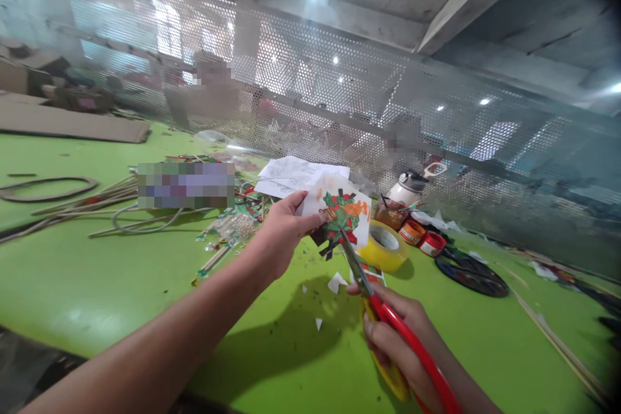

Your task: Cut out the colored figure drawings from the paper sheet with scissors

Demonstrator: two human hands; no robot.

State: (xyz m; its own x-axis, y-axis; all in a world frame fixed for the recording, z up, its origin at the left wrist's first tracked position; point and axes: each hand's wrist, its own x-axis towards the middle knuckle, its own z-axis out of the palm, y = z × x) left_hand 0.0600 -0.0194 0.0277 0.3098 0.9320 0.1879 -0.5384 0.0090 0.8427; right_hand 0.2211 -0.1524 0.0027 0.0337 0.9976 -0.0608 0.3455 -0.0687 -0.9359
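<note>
Between its thumb and fingers my left hand (286,229) pinches a piece of white paper (359,197) painted with green, red, orange and black shapes. My right hand (400,330) grips a pair of scissors (412,343) with one red and one yellow handle. The scissor blades point up and away, their tips at the painted part of the paper. Whether the blades are cutting into it I cannot tell. Small white paper scraps (336,283) lie on the green table below. Under the scissors, a small printed card (371,272) is partly hidden.
Behind the paper lie a yellow tape roll (385,246), red paint jars (433,243), a black palette (470,273) and a white kettle-like container (406,189). White sheets (276,174), sticks (121,191) and beads (233,226) lie left. A perforated metal screen (310,97) borders the green table (97,284).
</note>
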